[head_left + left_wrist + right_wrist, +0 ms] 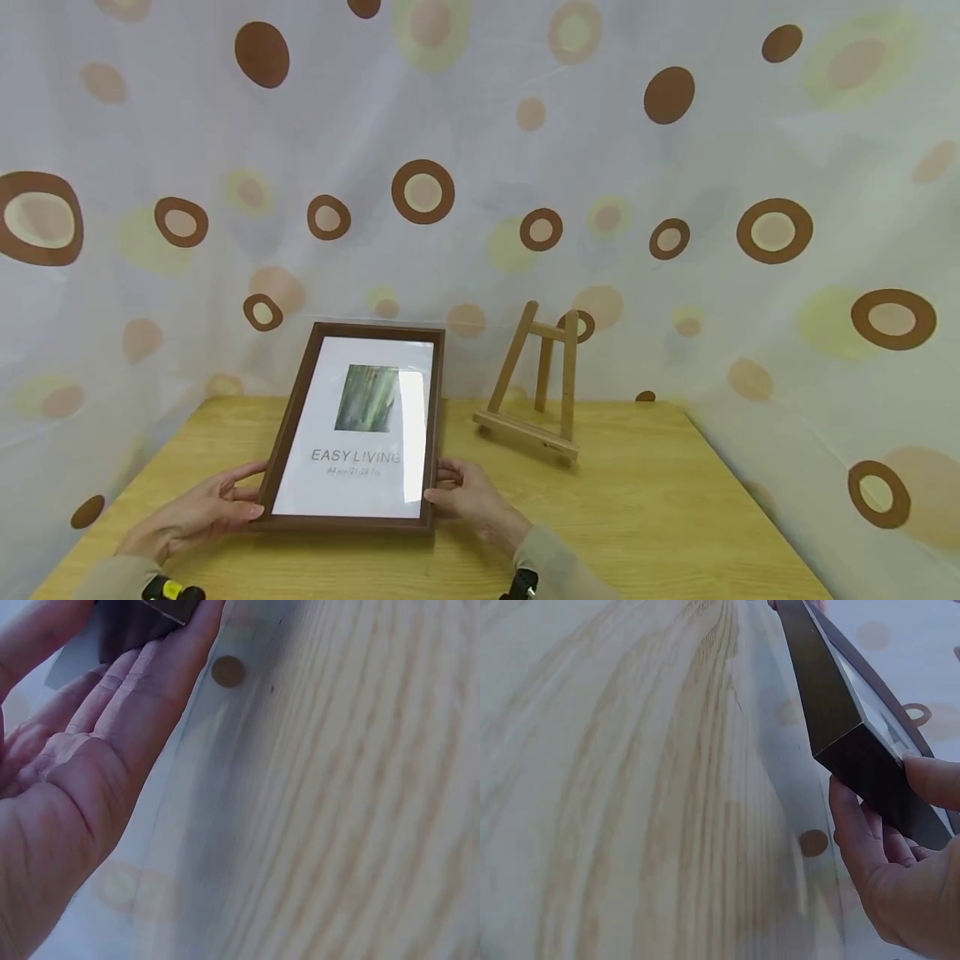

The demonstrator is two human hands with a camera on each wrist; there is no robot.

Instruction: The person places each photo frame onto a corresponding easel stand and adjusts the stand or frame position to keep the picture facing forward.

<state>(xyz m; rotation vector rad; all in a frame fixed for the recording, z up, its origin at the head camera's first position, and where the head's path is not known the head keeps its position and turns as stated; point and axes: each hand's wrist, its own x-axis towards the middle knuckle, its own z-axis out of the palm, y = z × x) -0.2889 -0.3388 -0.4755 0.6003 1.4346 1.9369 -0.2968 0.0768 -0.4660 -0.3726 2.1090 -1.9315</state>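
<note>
A dark brown picture frame [360, 523], tilted back with its front toward me, holds a white sheet with a green picture and the words "EASY LIVING". My left hand [206, 510] grips its lower left corner, thumb on the front and fingers behind. On the lower right side, my right hand [480, 504] pinches the edge between thumb and fingers. The right wrist view shows the picture frame [840, 712] held above the tabletop, the right hand's fingers [859, 832] under its edge. In the left wrist view only a corner of it shows beyond the left hand [97, 757].
A small wooden easel [567, 375] stands at the back of the wooden table [637, 517], right of the picture frame. Behind and at both sides hangs a white curtain [480, 125] with brown and pale dots.
</note>
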